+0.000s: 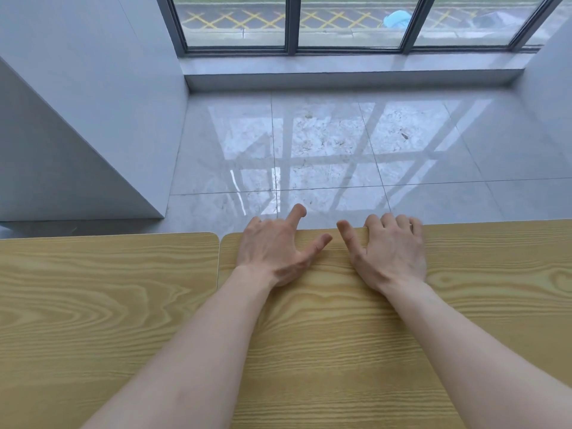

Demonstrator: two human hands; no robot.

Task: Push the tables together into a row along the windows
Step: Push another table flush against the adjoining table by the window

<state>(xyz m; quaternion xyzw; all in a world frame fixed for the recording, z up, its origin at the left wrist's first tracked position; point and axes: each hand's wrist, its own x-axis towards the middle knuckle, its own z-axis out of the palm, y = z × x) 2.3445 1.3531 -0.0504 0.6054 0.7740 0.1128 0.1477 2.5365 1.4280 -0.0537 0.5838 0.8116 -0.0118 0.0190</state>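
Note:
Two light wood-grain tables stand side by side below me. The left table (102, 292) and the right table (483, 305) meet along a thin seam near the middle left. Both my hands rest at the far edge of the right table. My left hand (275, 246) lies on the top with its fingers spread and one finger lifted past the edge. My right hand (390, 246) has its fingers curled over the far edge and its thumb flat on the top. The windows (349, 23) run along the far wall.
A glossy grey tiled floor (340, 150) lies between the tables and a low stone sill (349, 72) under the windows. A grey wall block (77, 134) juts out at the left, and another wall (551, 88) stands at the right.

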